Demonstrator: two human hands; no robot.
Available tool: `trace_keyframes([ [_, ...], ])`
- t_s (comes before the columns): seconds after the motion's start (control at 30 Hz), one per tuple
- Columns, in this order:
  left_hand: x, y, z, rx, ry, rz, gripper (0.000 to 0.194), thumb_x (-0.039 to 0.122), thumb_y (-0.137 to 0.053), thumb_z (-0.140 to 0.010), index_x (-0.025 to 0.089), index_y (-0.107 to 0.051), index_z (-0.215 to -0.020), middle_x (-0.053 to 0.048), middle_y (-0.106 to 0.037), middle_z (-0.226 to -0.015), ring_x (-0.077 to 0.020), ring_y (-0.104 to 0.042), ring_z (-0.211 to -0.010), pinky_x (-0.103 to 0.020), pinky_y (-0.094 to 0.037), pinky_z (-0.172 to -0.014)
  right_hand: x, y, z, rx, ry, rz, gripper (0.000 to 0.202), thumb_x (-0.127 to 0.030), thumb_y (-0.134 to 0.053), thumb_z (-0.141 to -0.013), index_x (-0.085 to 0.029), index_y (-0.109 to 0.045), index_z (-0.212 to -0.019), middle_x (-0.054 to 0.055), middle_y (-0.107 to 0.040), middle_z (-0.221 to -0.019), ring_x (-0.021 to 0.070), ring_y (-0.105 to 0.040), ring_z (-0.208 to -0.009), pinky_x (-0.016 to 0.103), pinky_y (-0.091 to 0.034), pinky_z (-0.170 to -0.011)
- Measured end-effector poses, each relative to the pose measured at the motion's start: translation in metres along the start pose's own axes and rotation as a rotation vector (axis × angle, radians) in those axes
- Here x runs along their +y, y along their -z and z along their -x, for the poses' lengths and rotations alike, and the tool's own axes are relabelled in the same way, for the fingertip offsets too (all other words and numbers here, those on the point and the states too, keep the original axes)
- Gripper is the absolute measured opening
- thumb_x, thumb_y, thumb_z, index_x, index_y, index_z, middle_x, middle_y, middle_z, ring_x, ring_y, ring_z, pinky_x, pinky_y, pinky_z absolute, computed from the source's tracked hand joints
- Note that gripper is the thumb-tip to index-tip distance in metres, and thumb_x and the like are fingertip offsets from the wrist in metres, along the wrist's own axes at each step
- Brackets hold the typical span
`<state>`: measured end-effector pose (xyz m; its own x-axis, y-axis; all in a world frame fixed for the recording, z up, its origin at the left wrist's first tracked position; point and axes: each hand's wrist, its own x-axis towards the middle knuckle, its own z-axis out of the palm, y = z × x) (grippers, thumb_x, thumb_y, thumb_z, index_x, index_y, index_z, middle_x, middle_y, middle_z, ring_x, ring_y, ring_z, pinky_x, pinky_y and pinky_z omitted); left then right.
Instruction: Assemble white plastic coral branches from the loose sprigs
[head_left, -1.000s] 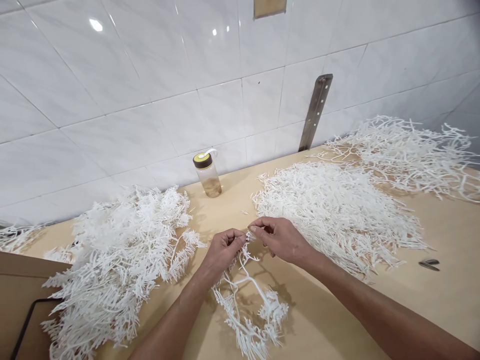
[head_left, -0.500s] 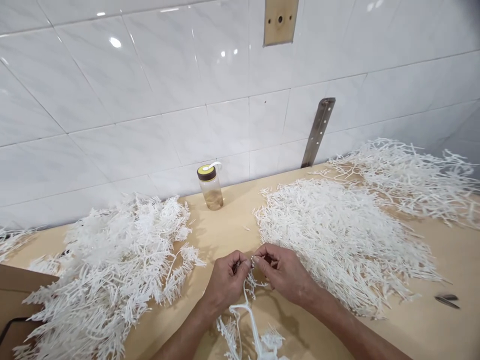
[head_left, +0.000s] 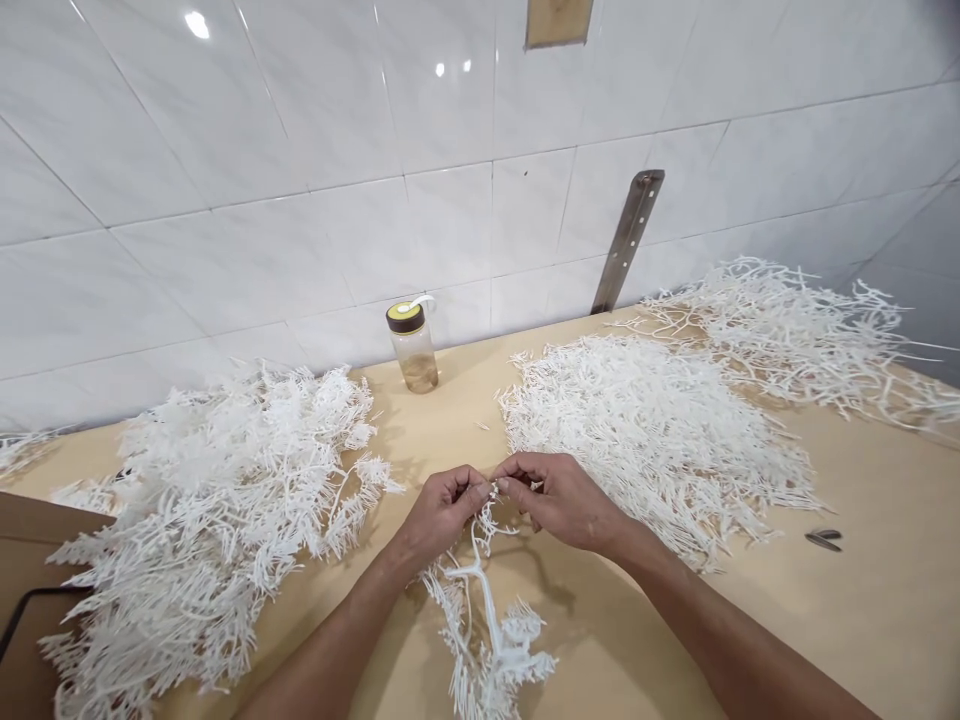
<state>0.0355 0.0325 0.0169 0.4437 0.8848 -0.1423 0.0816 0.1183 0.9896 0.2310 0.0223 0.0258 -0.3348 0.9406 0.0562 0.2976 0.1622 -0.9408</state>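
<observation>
A white branched piece (head_left: 489, 600) with feathery tips hangs below my fingers, over the table in front of me. My left hand (head_left: 448, 508) is pinched on its upper end. Close beside it, my right hand (head_left: 559, 500) pinches at the same tip, thumb and forefinger together. The fingertips of both hands nearly touch, and the small part between them is too tiny to make out. A large heap of white feathery branches (head_left: 225, 500) lies to the left. On the right is a heap of thin white sprigs (head_left: 645, 440).
A clear bottle (head_left: 414, 350) with a yellow and dark lid stands near the wall. Bare white stems (head_left: 787, 330) lie at the back right. Small dark snips (head_left: 825, 540) rest on the table (head_left: 892, 600). A metal strip (head_left: 628, 240) leans on the wall; a cardboard box (head_left: 37, 570) sits at left.
The view has tilted down a little, so things appear higher. More of the white branched piece shows below my hands. My fingertips remain pinched together at its tip.
</observation>
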Motion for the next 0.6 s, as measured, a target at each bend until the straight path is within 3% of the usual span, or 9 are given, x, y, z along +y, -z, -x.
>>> trace_keyframes([
  [0.27,-0.0036,0.002,-0.0005,-0.01,0.025,0.027,0.042,0.055,-0.068,-0.081,0.015,-0.056,-0.075,0.005,-0.042,-0.056,-0.006,-0.033,-0.048,-0.021,-0.024,-0.047,-0.004,0.0039,0.0024,0.001,0.02,0.077,0.023,-0.028,-0.054,-0.092,-0.02,-0.076,-0.09,0.002,-0.073,-0.079,0.0123,-0.065,-0.057,0.022,-0.052,-0.051],
  [0.6,-0.0096,0.0033,-0.0023,-0.038,0.077,0.127,0.043,0.056,-0.072,-0.078,0.016,-0.055,-0.075,0.005,-0.042,-0.058,-0.0062,-0.035,-0.048,-0.02,-0.025,-0.047,-0.009,0.0051,0.004,-0.014,0.014,0.034,0.026,-0.026,-0.053,-0.091,-0.022,-0.077,-0.1,0.001,-0.072,-0.075,0.011,-0.064,-0.052,0.021,-0.052,-0.049],
])
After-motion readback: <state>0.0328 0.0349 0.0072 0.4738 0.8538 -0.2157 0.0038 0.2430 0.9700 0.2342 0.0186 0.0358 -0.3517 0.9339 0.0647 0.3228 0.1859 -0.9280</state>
